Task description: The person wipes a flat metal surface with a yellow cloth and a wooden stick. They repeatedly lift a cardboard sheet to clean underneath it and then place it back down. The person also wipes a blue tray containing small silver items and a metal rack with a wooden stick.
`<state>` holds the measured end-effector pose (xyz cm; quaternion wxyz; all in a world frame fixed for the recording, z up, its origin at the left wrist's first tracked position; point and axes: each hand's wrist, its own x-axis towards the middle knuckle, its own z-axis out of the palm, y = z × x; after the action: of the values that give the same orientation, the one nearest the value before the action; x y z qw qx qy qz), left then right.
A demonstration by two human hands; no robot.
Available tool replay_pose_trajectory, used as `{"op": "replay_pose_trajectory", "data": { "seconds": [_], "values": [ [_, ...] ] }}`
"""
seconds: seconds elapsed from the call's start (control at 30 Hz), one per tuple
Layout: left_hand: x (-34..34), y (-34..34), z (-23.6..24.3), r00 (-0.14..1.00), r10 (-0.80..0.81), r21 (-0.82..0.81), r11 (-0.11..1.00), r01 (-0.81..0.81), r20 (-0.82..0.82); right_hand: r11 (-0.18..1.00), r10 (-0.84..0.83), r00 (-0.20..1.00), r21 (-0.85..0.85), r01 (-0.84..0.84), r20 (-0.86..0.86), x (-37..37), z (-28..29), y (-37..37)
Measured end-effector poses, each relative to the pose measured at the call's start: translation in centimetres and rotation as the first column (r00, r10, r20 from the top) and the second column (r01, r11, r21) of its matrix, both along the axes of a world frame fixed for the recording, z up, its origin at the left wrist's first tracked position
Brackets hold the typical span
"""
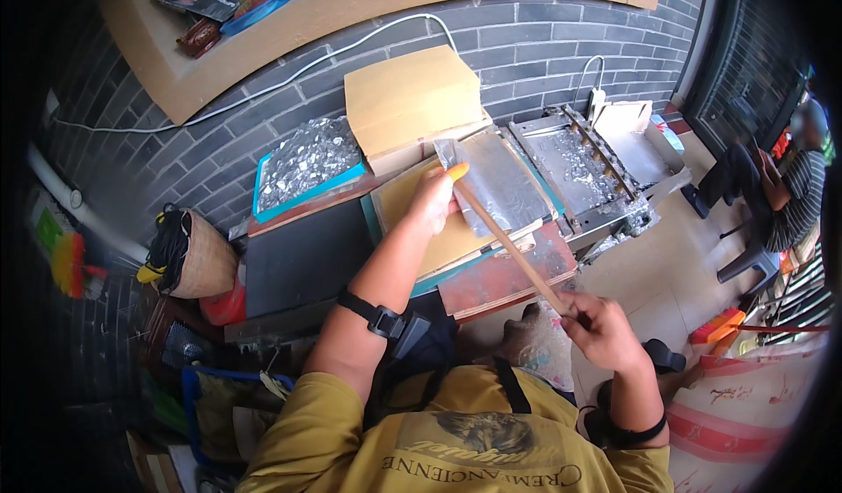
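A long flat wooden stick (517, 260) slants from upper left to lower right over the workbench. My right hand (607, 328) is closed round its near end, thumb and fingers pinching it. My left hand (431, 199) is closed at the far end of the stick, with a small orange piece (458, 171) showing at its fingertips; I cannot tell what that piece is. Under the stick lies a silvery, shiny sheet (509, 182), partly hidden by the stick and my left hand. It rests on a stack of yellowish boards (399, 208).
A blue tray of silvery scraps (261, 196) and a cardboard box (412, 98) stand by the brick wall. Right of the stack is a metal frame (535, 142) littered with scraps. A woven basket (206, 260) stands left. A person (789, 195) sits far right.
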<state>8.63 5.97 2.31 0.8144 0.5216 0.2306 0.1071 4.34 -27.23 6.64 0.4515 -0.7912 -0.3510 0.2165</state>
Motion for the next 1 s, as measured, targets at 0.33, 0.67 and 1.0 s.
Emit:
{"op": "replay_pose_trajectory", "data": {
  "seconds": [0.33, 0.67, 1.0],
  "values": [
    [-3.6, 6.0, -1.6, 0.985, 0.055, -0.101, 0.994, -0.039, 0.163, 0.993, 0.018, 0.942, 0.119, 0.023, -0.336, 0.2, 0.4, -3.8],
    [-13.4, 14.5, -0.6, 0.937, 0.018, -0.148, 0.988, 0.036, 0.349, 0.997, -0.046, 0.972, 0.053, 0.06, -0.228, 0.8, -1.2, -2.4],
    [-24.7, 22.7, -4.4, 0.902, 0.279, -0.136, 0.959, -0.247, 0.331, 0.998, 0.01, 0.985, 0.066, 0.001, -0.173, 0.8, -2.4, -0.7]
  ]
}}
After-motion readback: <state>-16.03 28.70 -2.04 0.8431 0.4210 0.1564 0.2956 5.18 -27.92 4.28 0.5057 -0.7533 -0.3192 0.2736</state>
